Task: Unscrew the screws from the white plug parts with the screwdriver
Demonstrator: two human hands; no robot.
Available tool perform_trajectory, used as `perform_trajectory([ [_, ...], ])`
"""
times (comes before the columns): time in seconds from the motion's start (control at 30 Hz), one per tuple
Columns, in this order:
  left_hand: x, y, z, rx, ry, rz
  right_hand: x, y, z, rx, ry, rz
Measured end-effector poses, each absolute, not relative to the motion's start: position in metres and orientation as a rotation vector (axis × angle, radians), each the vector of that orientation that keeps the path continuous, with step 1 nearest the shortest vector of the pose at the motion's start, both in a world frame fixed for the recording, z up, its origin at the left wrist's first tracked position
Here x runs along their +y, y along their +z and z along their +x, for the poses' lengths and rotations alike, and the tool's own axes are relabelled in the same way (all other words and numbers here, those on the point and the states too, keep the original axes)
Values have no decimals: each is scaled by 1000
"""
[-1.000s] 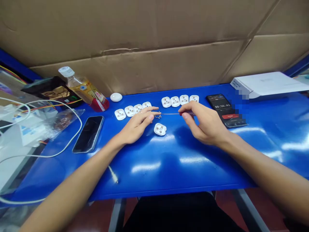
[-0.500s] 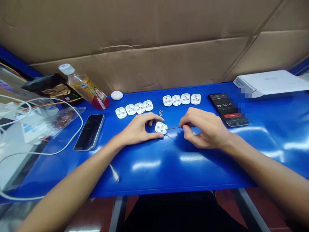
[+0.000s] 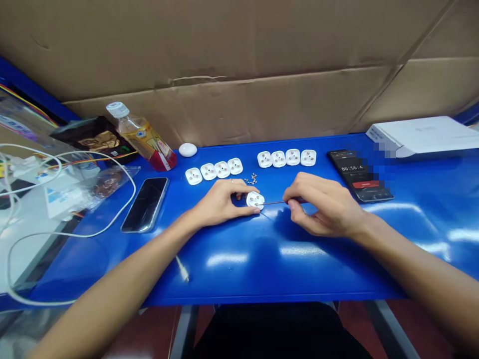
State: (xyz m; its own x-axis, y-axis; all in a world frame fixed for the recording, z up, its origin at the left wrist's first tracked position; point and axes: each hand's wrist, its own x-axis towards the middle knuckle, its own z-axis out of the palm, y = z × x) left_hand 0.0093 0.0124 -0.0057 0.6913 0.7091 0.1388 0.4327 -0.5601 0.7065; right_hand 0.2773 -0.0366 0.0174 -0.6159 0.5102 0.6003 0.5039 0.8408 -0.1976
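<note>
My left hand [image 3: 228, 202] grips a small white plug housing [image 3: 255, 199] between thumb and fingers, keeping it on the blue table. Metal parts show inside the housing. In my right hand [image 3: 324, 204] is a thin screwdriver [image 3: 275, 203], its handle mostly hidden in my fingers and its tip against the housing's right side. Just behind the housing lies a small heap of brass screws [image 3: 253, 178]. Two rows of similar white housings stand farther back, one on the left [image 3: 215, 170] and one on the right [image 3: 286, 158].
A phone [image 3: 145, 204] and white cables [image 3: 105, 232] lie on the left, near a tilted drink bottle [image 3: 144, 137] and a white oval case [image 3: 187, 149]. On the right are a phone with a running timer [image 3: 359, 174] and a white box [image 3: 422, 134]. Cardboard [image 3: 224, 114] lines the back.
The whole view has shifted slightly, so everything sits a little lower and farther right. My hands keep the same hold, with the screwdriver tip still at the plug housing.
</note>
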Motion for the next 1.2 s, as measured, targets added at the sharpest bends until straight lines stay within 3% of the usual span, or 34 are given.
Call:
perform_trajectory([
  [1.2, 12, -8, 10, 938, 531, 2250, -37, 19, 280, -2373, 3, -785],
])
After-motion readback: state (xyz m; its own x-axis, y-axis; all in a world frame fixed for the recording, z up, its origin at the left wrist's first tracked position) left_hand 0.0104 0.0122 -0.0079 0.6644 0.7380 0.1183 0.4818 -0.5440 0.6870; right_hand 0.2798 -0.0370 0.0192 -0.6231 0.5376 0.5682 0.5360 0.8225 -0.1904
